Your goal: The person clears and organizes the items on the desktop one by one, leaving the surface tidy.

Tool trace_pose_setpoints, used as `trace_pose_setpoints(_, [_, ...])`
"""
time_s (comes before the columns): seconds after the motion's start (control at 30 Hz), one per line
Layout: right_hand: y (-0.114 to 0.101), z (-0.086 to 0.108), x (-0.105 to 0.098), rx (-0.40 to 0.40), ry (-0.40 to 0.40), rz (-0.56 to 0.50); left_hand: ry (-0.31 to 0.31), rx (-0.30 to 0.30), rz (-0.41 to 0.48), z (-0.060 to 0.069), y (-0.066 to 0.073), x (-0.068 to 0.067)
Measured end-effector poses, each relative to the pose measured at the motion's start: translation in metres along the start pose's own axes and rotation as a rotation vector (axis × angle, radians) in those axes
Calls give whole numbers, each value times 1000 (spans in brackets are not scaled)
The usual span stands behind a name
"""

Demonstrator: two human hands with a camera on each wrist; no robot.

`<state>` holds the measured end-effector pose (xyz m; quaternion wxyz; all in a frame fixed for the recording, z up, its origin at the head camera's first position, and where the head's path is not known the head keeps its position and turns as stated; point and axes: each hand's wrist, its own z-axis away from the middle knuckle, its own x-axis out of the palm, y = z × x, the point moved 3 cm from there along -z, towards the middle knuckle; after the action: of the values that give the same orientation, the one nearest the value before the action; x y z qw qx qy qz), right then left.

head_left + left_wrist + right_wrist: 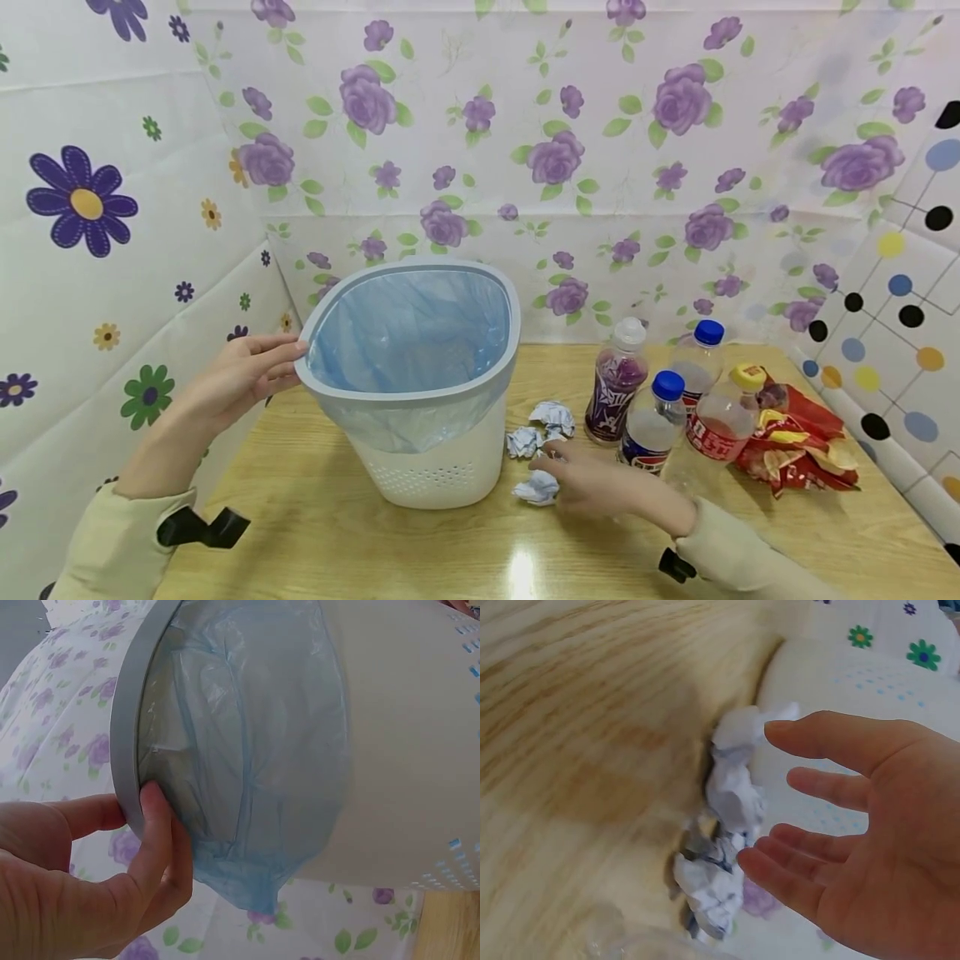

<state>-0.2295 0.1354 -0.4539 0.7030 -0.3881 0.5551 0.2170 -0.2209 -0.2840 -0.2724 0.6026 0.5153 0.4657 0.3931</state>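
A white trash can (pixel 442 467) with a grey rim and a blue liner bag (pixel 408 333) stands on the table, tilted somewhat toward the camera. My left hand (pixel 243 375) pinches its rim at the left side; in the left wrist view the fingers (pixel 157 832) lie on either side of the grey rim (pixel 124 742). Several crumpled paper balls (pixel 552 417) lie just right of the can. Over the nearest of them is my right hand (pixel 592 483). Its fingers are spread and hold nothing in the right wrist view, close to the white paper (pixel 735 795).
Right of the paper stand a purple drink bottle (pixel 617 383), two blue-capped bottles (pixel 652 425) and a yellow-capped bottle (pixel 720 425). A red snack bag (pixel 806 442) lies at the table's right side. Flowered cloth (pixel 480 167) hangs behind the wooden table (pixel 315 517).
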Motion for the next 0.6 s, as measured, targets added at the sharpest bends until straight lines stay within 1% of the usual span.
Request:
trace_pose_setpoints(0.07, [0, -3, 3, -19, -17, -6, -11, 6, 12, 0, -1, -1])
trace_pose_setpoints(0.17, [0, -7, 7, -51, -22, 13, -29, 11, 21, -1, -2, -2])
trace_pose_setpoints(0.37, [-2, -13, 12, -27, -56, 28, -47, 9, 9, -3, -3, -4])
trace_pose_setpoints(0.5, [-6, -19, 16, -37, -30, 48, -58, 7, 5, -3, -2, -5])
trace_pose_setpoints(0.6, [-9, -23, 19, -51, -9, 83, -62, 4, -10, -3, -2, -4])
